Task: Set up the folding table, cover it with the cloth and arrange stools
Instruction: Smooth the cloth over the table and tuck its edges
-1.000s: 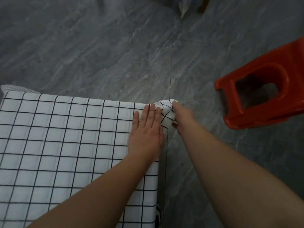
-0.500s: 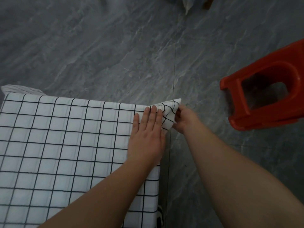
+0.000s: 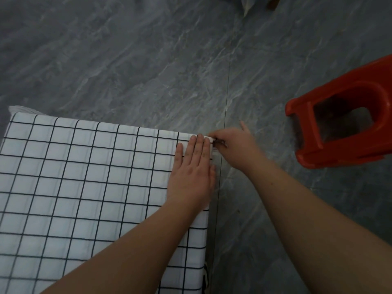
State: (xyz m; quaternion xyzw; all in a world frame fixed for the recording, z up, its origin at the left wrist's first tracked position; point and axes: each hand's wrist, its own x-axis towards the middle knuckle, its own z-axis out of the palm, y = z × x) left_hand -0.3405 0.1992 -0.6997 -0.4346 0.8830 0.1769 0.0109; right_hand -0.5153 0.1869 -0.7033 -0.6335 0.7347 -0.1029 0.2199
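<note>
A white cloth (image 3: 84, 177) with a black grid lies spread over the table, filling the lower left. My left hand (image 3: 193, 172) rests flat on the cloth near its far right corner, fingers straight. Just beyond that corner, my right hand (image 3: 233, 145) pinches the cloth's corner fold at the table edge. A red plastic stool (image 3: 343, 128) lies tipped on its side on the floor to the right. The table itself is hidden under the cloth.
Grey marbled floor tiles (image 3: 148, 60) surround the table. At the top edge, a pale pointed object (image 3: 247, 5) and a brown piece (image 3: 273, 3) stand on the floor. A bunched bit of cloth (image 3: 19, 109) sticks out at the far left corner.
The raised cloth corner held by my right hand has been pulled down and tucked against the table corner. My left hand stayed flat on the cloth.
</note>
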